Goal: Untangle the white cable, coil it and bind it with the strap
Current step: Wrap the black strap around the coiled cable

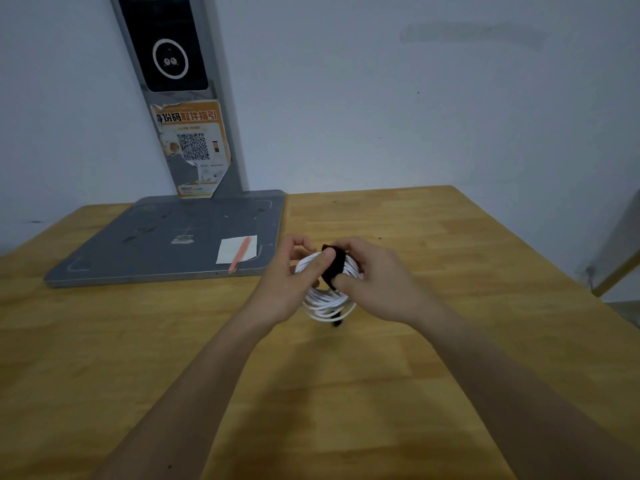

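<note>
The white cable [325, 299] is already sitting in a neat coil, held up just above the desk [450, 271] a little to the right of the grey base plate [156, 244]. A black strap [334, 265] is wrapping over the coil's upper side, so the task is looking close to its end: the binding step is under way and, as far as I can judge, only the fastening is left.

The left hand [287, 289] is gripping the coil from the plate side, its thumb pressing on the strands beside the strap. The right hand [377, 282] is closing over the coil from the far side, its grip pinching the strap with the thumb lying on the lower part of the band.

What could go wrong from here is mostly about tension. If the right grip is letting the strap go slack before its end is catching on itself, the band could be springing open and the loops fanning out. The lower loops are already hanging looser than the bound part, so a strand could be slipping outside the strap. A dark tip is poking out below the coil; whether it is the plug or the strap's tail I cannot tell, and it could be snagging.
</note>
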